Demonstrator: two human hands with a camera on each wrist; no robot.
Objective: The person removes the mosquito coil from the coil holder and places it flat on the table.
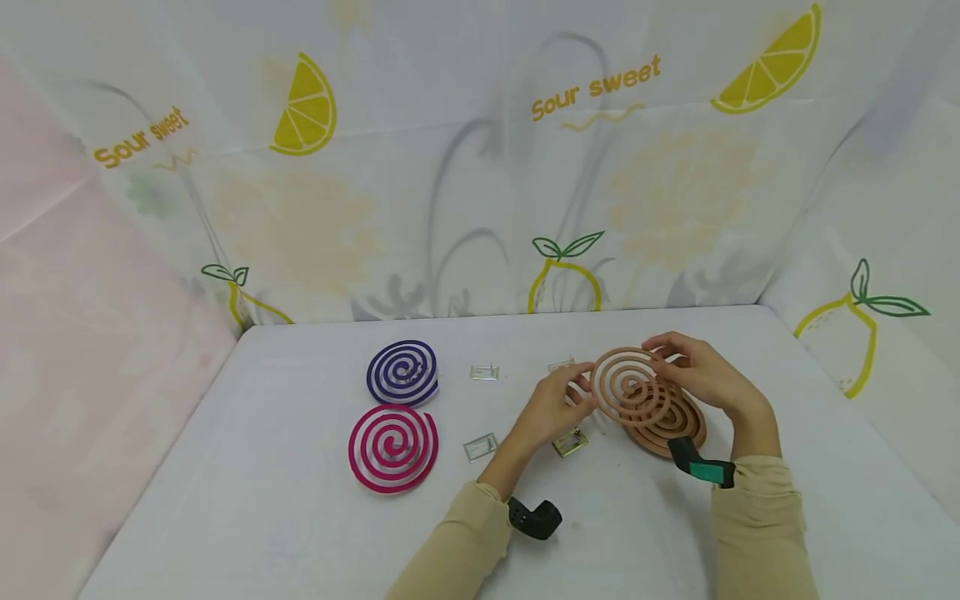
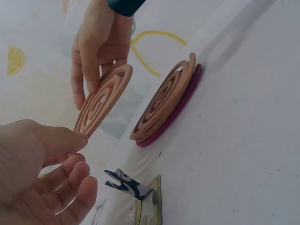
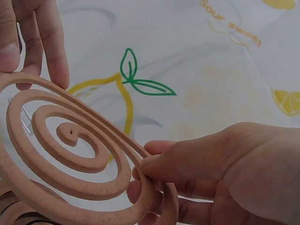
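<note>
Both hands hold a light brown mosquito coil by opposite edges, raised and tilted above the table. My left hand pinches its left edge between thumb and forefinger, the other fingers loosely curled in the left wrist view. At the opposite edge, my right hand grips the rim with thumb and fingers. Below and partly behind the held coil lies a stack of brown coils, with a magenta coil at its bottom. A small gold-coloured metal coil stand with a raised prong sits near my left hand.
On the left lie a dark purple coil and, nearer, a magenta coil. Thin silver-coloured metal stands lie mid-table: one at the back, one in front, another behind my left hand. A printed cloth hangs behind the white table.
</note>
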